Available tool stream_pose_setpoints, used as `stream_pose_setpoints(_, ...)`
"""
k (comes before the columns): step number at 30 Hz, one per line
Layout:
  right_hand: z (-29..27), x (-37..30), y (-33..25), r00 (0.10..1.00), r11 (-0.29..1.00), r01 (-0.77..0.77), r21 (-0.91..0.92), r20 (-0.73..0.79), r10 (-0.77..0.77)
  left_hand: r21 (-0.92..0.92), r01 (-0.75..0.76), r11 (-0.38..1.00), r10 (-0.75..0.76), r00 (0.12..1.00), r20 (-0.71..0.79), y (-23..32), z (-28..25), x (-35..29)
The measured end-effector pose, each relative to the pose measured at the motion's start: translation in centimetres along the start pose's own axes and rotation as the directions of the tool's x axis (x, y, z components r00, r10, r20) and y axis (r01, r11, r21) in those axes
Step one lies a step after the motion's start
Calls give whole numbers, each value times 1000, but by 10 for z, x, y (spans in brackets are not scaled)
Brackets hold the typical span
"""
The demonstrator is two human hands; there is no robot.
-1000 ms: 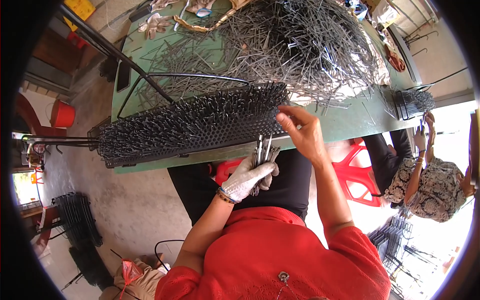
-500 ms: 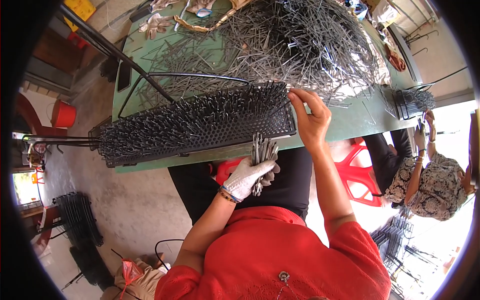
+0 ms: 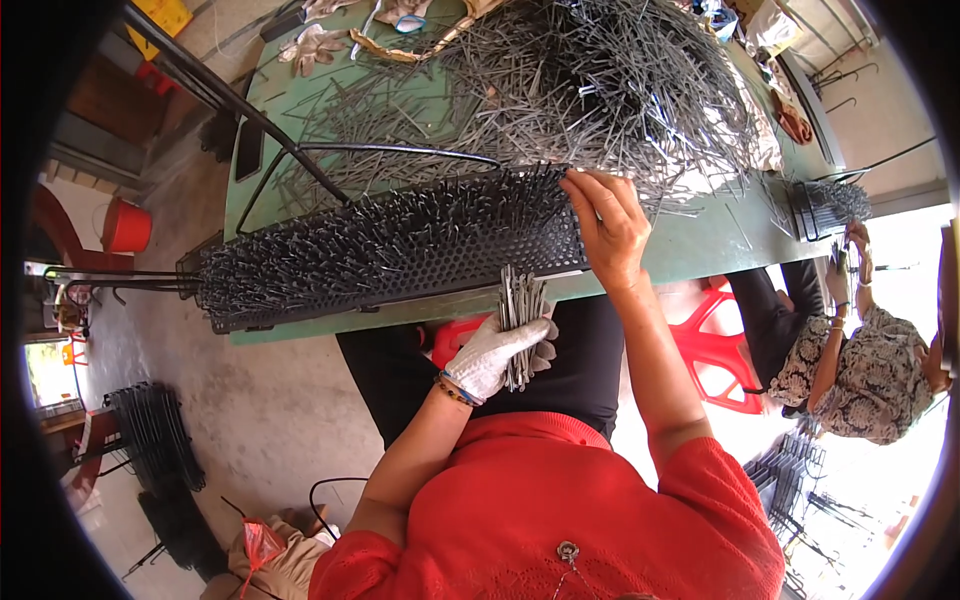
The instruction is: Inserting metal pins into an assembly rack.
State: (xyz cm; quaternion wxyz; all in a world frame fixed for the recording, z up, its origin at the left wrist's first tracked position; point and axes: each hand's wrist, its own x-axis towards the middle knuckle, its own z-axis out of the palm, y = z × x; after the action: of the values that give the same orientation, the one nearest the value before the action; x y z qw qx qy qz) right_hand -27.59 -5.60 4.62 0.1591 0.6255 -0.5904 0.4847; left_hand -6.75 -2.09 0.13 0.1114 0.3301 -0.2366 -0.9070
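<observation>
My left hand [image 3: 490, 358], in a white glove, is closed round a bundle of thin grey strips [image 3: 522, 315] just below the table edge. In front of it lies a long black perforated rack [image 3: 450, 283], its holes mostly filled with dark upright strips [image 3: 370, 230]. The lower right part of the rack shows bare holes. My bare right hand [image 3: 612, 222] is at the rack's right end, thumb and fingers pinched together at the upper corner among the strips. Whatever lies between those fingertips is too small to make out.
A big heap of loose grey strips [image 3: 620, 90] covers the back of the green table [image 3: 400, 318]. Black metal bars [image 3: 240, 110] stand over the left side. Gloves [image 3: 312, 48] lie at the far left. At right, a co-worker [image 3: 870, 370] handles a smaller rack [image 3: 825, 208] near a red stool [image 3: 715, 350].
My right hand has shifted slightly left and up over the rack's right end. My left hand, with the bundle, has barely moved.
</observation>
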Motion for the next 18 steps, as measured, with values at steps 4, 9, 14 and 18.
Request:
stream_pose_setpoints(4,0,-4,0,998,998,65,-10,-25,-65,-9,-29,1000,29,999,-13,-1,0,1)
stream_pose_setpoints(9,0,-7,-4,997,997,77,2,-31,-77,-6,-16,1000,16,1000,-3,1,2,1)
stream_pose_setpoints(14,-1,-7,-4,994,995,103,-15,-21,-104,-11,-9,1000,9,1000,18,-1,-2,1)
stream_pose_setpoints(18,0,-7,-3,995,995,97,-14,-4,-97,-54,-39,998,41,998,40,-5,-2,0)
